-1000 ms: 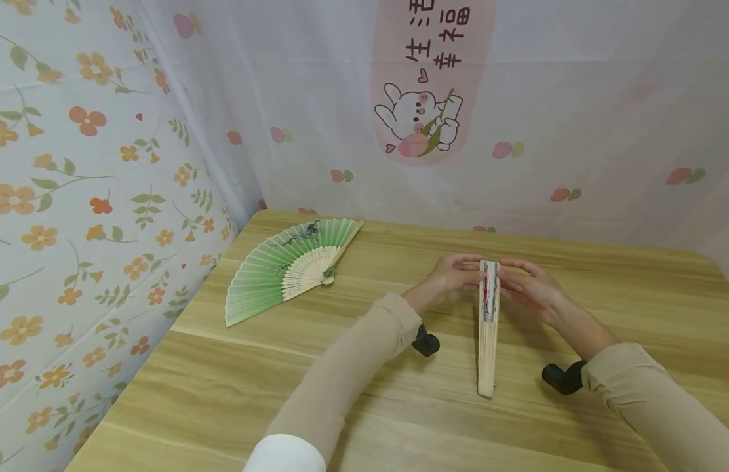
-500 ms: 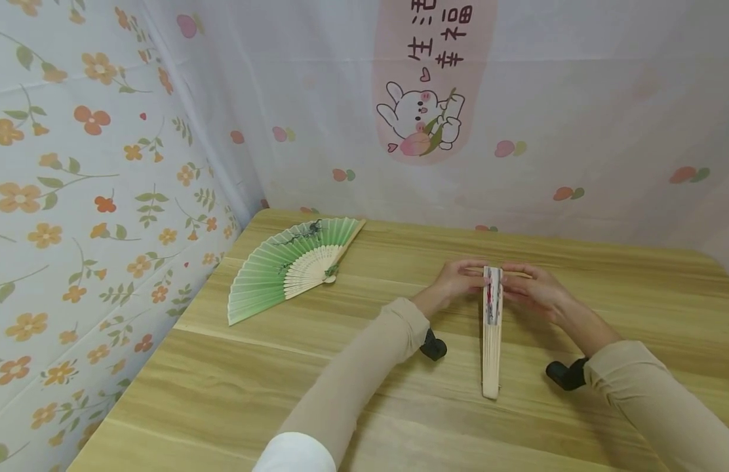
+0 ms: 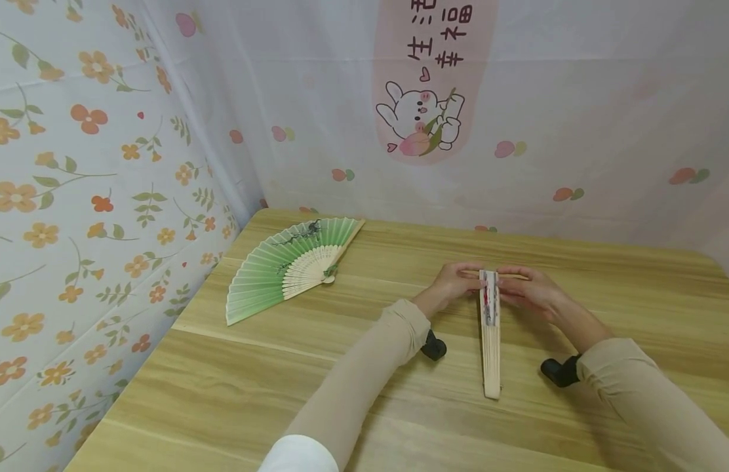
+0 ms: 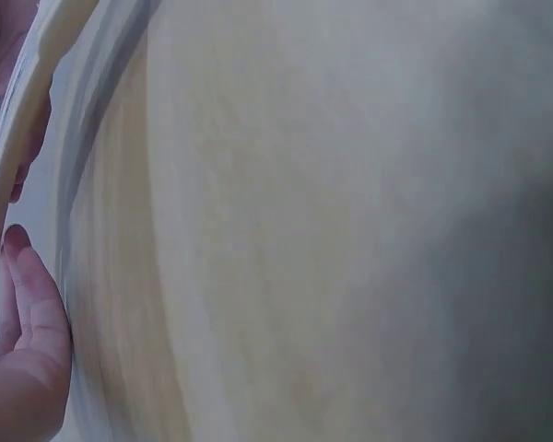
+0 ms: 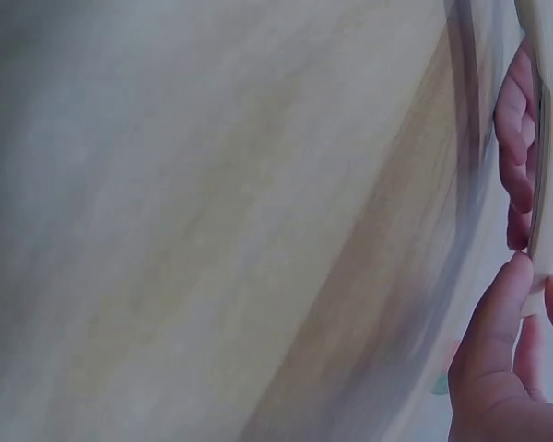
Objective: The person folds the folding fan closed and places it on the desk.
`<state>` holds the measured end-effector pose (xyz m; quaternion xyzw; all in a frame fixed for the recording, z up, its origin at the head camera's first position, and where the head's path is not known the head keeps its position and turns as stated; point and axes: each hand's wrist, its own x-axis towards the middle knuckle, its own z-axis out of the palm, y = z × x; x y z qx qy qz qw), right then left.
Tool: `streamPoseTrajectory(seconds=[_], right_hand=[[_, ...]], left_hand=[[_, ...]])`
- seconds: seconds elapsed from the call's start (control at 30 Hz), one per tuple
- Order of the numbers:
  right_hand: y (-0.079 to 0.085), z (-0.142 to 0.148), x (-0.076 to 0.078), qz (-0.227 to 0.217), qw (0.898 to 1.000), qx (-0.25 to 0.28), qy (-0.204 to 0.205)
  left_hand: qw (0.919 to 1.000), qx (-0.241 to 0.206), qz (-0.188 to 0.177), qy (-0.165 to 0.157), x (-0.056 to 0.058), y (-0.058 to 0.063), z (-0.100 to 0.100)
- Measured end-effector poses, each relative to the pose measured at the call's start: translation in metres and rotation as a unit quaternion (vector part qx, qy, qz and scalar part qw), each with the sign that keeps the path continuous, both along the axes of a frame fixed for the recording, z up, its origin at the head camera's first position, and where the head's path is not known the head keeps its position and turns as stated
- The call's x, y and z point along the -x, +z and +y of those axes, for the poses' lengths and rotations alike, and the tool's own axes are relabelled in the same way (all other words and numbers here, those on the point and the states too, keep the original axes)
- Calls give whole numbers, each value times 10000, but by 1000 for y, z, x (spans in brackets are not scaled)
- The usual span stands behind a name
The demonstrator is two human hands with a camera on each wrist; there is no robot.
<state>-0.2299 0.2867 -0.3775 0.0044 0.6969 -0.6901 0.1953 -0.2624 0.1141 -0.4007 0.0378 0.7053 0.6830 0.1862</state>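
A folded hand fan with pale ribs and a white strip with dark and red markings points away from me in the head view. My left hand pinches its far end from the left. From the right, my right hand pinches the same end, thumb nearer me and fingers beyond. Seen from the right wrist, the fan's edge runs between thumb and fingers of the right hand. The left wrist view shows the left hand at the fan's tip.
An opened green fan with a dark branch print lies on the left of the wooden table. Behind the table hangs a white curtain with a rabbit print. A flowered cloth covers the left side. Black wrist cameras stick out below both cuffs.
Both hands and the fan's far end have come slightly toward me. The fan stays folded between the hands, and the green fan has not moved.
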Motion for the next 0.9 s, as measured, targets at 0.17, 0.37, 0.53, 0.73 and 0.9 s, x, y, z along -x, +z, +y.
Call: streamPoseTrajectory(seconds=[0.17, 0.37, 0.53, 0.73, 0.9], right_hand=[[-5, -1, 6, 170, 9995, -284, 23], [-5, -3, 6, 159, 9993, -332, 42], [-6, -3, 6, 69, 9993, -375, 50], [-7, -3, 5, -30, 9993, -359, 98], [-9, -2, 4, -76, 9998, -102, 140]], left_hand=[[9996, 157, 152, 149, 2, -1, 0], [9994, 252, 170, 188, 2, -2, 0], [9998, 158, 142, -16, 2, -3, -2], [9996, 107, 187, -175, 2, -4, -4], [9997, 154, 128, -170, 2, -4, -5]])
